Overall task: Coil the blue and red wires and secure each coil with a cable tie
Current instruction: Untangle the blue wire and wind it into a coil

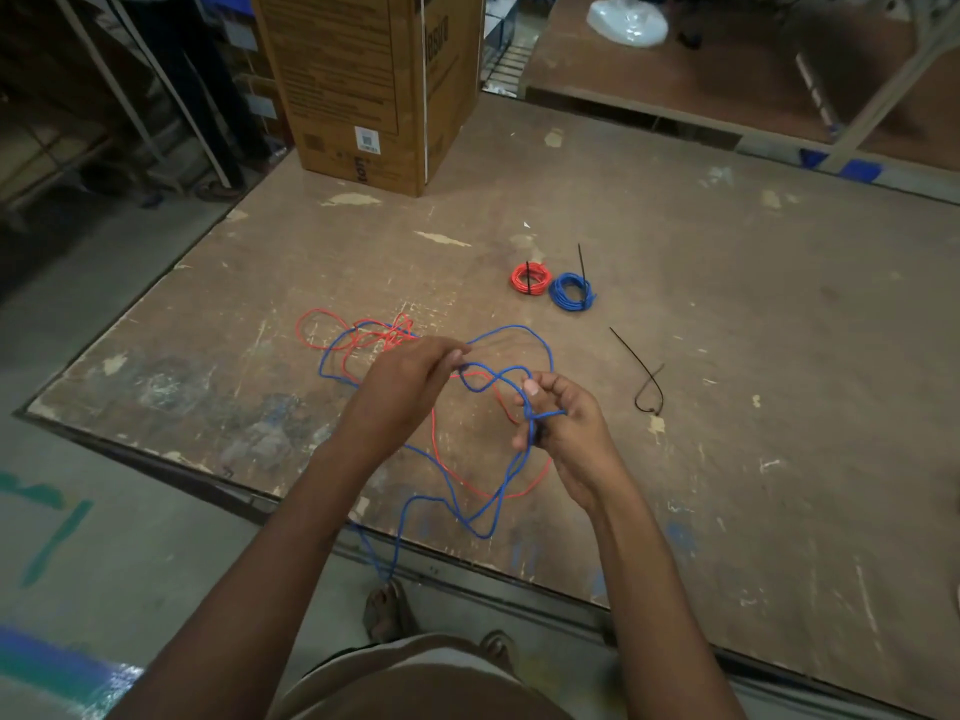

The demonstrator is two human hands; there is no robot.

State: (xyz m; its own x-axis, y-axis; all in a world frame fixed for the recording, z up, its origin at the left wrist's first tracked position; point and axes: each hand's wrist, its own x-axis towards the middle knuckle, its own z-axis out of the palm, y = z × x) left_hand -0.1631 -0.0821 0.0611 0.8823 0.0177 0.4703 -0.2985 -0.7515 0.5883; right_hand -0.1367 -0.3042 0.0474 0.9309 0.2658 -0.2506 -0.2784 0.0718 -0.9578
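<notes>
Blue wire (pixel 511 470): loose and tangled over the near middle of the table (pixel 727 356), one loop hanging off the near edge; it crosses the loose red wire (pixel 363 335), whose tangle lies to the left
Right hand (pixel 558 428): fingers curled round a short bunch of blue wire — the start of a coil, by the look of it
Left hand (pixel 410 376): fingertips pinch the blue strand just left of the right hand, held above the table
Step in hand: likely winding the blue wire into a coil, feeding from left hand to right
To do it well: free the blue from the red before each turn, keep the loops of like size, let the slack run through the left pinch without kinking
Risk: the hanging loop may snag on the table edge — draw it up first
Cable ties (pixel 647 379): two loose black ones to the right, near enough for the right hand
Done already: a tied red coil (pixel 530 279) and a tied blue coil (pixel 571 292), side by side, farther off
</notes>
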